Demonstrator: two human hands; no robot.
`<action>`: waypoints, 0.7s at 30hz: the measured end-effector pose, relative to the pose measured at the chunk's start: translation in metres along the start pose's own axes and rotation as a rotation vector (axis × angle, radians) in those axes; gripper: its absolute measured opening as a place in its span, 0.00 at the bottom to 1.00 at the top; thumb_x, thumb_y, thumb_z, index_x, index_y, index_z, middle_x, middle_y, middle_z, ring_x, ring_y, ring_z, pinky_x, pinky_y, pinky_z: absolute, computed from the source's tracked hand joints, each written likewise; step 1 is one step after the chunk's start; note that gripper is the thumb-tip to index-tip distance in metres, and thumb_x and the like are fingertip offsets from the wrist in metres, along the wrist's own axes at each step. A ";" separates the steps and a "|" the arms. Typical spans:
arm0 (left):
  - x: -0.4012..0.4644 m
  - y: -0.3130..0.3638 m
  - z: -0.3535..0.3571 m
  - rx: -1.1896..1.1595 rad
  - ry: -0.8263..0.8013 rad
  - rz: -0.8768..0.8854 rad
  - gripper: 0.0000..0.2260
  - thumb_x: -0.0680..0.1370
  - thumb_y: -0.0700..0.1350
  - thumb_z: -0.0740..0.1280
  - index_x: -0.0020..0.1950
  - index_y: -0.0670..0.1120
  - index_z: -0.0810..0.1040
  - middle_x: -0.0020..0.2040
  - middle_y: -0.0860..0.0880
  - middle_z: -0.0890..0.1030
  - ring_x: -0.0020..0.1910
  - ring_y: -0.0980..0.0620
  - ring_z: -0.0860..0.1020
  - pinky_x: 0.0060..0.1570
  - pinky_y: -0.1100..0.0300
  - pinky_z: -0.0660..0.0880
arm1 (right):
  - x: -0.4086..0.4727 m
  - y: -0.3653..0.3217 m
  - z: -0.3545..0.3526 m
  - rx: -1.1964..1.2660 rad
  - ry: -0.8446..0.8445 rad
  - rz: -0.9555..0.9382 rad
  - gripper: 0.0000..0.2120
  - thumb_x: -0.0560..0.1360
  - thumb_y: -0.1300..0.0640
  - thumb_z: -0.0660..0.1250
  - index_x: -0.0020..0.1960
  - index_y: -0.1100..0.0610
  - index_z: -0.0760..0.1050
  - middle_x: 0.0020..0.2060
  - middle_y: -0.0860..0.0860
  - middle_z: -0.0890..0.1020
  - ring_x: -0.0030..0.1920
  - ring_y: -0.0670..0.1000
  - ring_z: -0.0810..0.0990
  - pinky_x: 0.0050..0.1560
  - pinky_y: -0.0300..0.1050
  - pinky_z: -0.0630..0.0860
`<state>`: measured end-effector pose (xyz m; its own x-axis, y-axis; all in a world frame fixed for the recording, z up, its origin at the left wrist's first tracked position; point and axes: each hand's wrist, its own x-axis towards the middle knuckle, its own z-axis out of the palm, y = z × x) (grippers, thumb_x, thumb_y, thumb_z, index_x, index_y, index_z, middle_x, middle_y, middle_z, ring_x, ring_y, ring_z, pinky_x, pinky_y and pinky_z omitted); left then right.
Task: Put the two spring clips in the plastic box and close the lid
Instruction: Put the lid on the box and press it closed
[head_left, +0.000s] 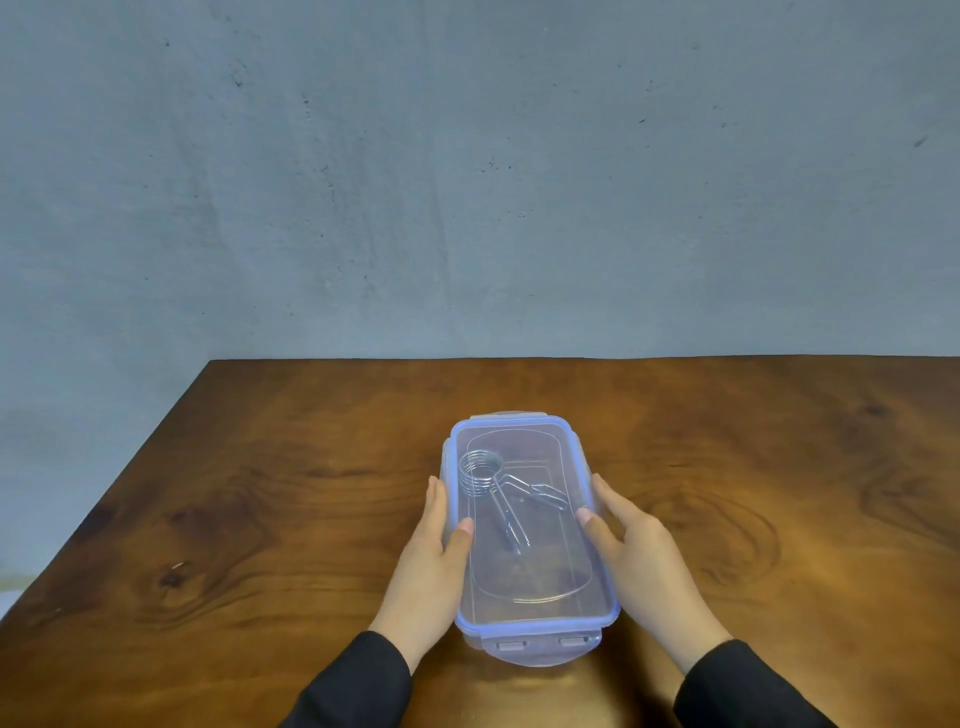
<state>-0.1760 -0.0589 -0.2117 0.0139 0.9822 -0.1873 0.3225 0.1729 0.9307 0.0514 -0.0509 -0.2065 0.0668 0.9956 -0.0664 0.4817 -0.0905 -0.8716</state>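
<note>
Spring clips: the spring clips lie inside the plastic box, toward its far end, seen through the clear top. I can make out one coil and crossing wire handles; whether that is one clip or two stacked I cannot tell for sure.

Box: it sits long-ways on the bench, near the front edge, one short end toward the person.

Lid: the lid with its blue rim lies flat over the box and looks squarely seated. The near latch flap at the short end seems to stick out rather than hug the wall, so I judge it not snapped yet. The side flaps are hidden by the hands.

Left hand: the left hand lies along the left long side, its fingers spread flat on the wall and the thumb resting on the lid's edge. A loose brace, not a clamp.

Right hand: the right hand mirrors it on the right long side, thumb tip on the lid, palm relaxed.

Step in hand: pressing the lid home and latching, as I read it.

Doing it well: press down evenly with both thumbs so the rim seats all round, then fold each side flap until it clicks, near flap after. Hold the box steady so it does not skid on the smooth wood.

Risk: a corner riding high would stop a flap from catching.
</note>
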 end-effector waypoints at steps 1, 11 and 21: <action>-0.001 0.000 0.002 -0.069 -0.007 -0.037 0.27 0.84 0.53 0.56 0.80 0.60 0.46 0.79 0.60 0.57 0.76 0.56 0.62 0.73 0.53 0.65 | -0.001 0.001 0.002 0.059 -0.005 0.039 0.22 0.82 0.51 0.65 0.75 0.46 0.70 0.70 0.38 0.74 0.70 0.42 0.71 0.68 0.42 0.70; -0.004 -0.001 0.009 -0.479 -0.009 -0.126 0.21 0.84 0.51 0.58 0.77 0.64 0.61 0.65 0.69 0.73 0.64 0.61 0.75 0.66 0.54 0.74 | -0.005 -0.004 0.010 0.377 -0.034 0.162 0.16 0.84 0.53 0.59 0.69 0.40 0.76 0.59 0.36 0.83 0.57 0.40 0.83 0.47 0.37 0.81; -0.005 0.002 0.003 -0.137 -0.029 -0.034 0.26 0.82 0.60 0.55 0.78 0.65 0.48 0.79 0.61 0.58 0.76 0.55 0.63 0.71 0.57 0.68 | -0.007 -0.007 0.008 0.284 0.051 0.131 0.25 0.83 0.51 0.62 0.79 0.49 0.64 0.74 0.43 0.70 0.71 0.46 0.71 0.57 0.35 0.73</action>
<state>-0.1729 -0.0639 -0.2099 0.0332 0.9735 -0.2261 0.1913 0.2159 0.9575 0.0408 -0.0568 -0.2039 0.1590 0.9727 -0.1688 0.2035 -0.1996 -0.9585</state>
